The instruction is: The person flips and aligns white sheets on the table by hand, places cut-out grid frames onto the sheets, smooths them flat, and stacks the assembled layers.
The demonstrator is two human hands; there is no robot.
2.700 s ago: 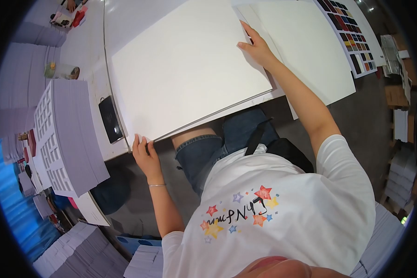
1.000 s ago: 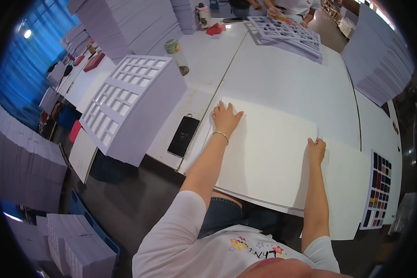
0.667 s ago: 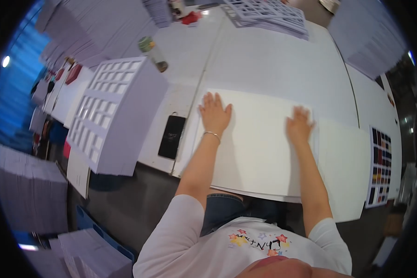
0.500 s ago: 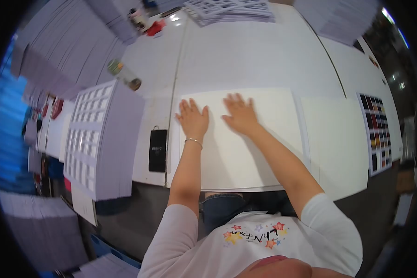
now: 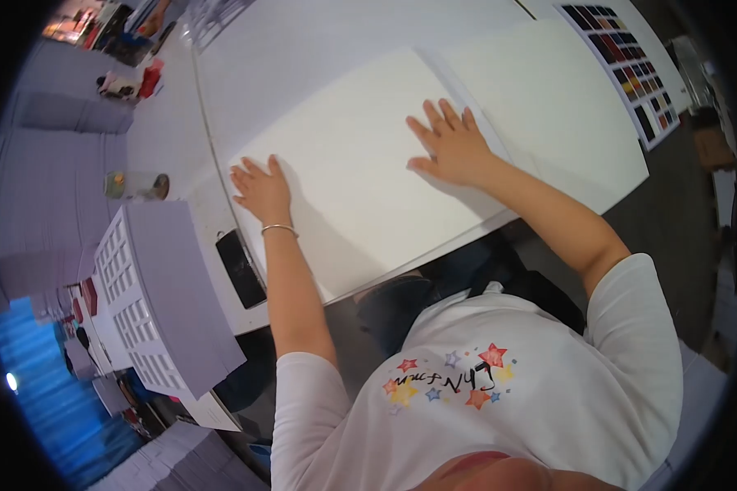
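Note:
A large white board [image 5: 360,180] lies flat before me, its near edge along the table's front edge. On its left part rests my left hand [image 5: 262,188], palm down with the fingers spread; a thin bracelet circles the wrist. My right hand [image 5: 450,146] is flat on the board's right part, fingers apart, holding nothing. Beyond the board's right edge is another large white sheet [image 5: 565,98]. A black phone [image 5: 240,268] lies to the left of my left forearm.
At the left stands a stack of white panels with window cut-outs [image 5: 176,303]. Behind it lies a jar [image 5: 137,186]. A colour swatch sheet [image 5: 621,69] is at the far right. Part of another person's hand [image 5: 154,20] shows at the upper left.
Both hands have moved from the board's edges onto its surface. My right hand has slid across the board and now lies farther right, fingers spread. The view has turned.

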